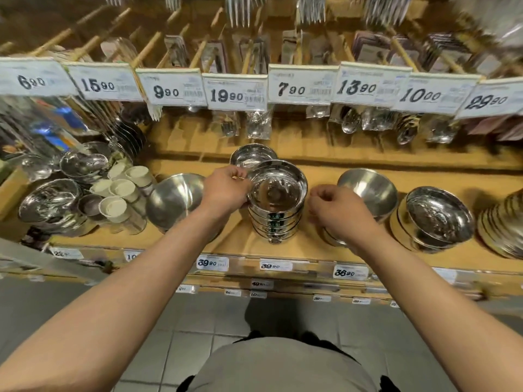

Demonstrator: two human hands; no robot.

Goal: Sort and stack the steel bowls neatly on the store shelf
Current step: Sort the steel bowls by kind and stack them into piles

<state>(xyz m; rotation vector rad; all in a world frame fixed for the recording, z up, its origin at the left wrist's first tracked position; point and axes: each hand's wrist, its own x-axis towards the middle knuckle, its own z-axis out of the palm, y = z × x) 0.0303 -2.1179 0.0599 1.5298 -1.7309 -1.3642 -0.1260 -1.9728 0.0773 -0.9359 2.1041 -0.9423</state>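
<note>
A tall stack of steel bowls (276, 205) stands mid-shelf on the wooden store shelf (311, 244). My left hand (225, 190) grips the top bowl's rim on its left side. My right hand (336, 210) hovers just right of the stack, fingers curled, holding nothing I can see. A second steel bowl (252, 155) sits behind the stack. A large single bowl (174, 200) lies left of my left hand. On the right are a deep bowl (370, 190) and a tilted stack of bowls (435, 219).
White cups (121, 193) and more steel bowls (52, 200) crowd the shelf's left end. Another bowl stack (506, 227) sits at the far right. Price tags (235, 91) and hanging spoon packs (256, 124) overhang the shelf's back. Tiled floor lies below.
</note>
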